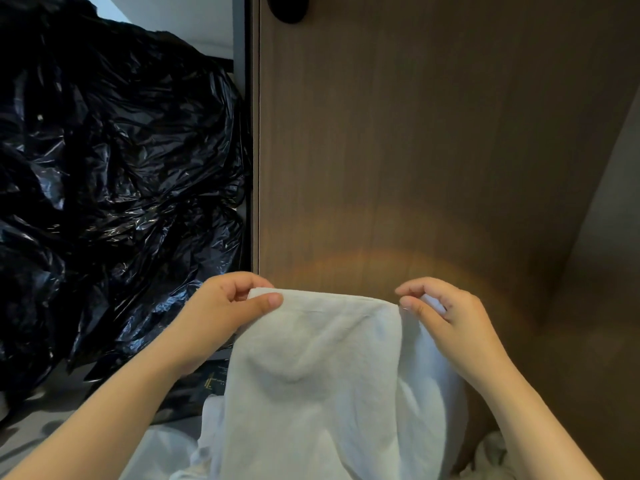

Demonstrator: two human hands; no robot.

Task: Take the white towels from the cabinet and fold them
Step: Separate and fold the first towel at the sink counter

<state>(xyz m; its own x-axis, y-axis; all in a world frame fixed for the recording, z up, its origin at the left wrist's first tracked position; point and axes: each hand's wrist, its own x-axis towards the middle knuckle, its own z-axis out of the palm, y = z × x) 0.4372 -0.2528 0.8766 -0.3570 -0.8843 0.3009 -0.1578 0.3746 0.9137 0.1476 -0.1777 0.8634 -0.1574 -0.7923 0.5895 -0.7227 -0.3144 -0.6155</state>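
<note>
Both hands pinch the top edge of a white towel (311,368): the left hand (221,313) grips its left corner between thumb and curled fingers, the right hand (446,317) its right corner. It hangs in front of a brown cabinet door (415,150). Crumpled black plastic bags (110,168) fill the space to the left, and more white cloth (166,452) lies below.

White towel (322,368), held up, top edge pinched, draping
</note>
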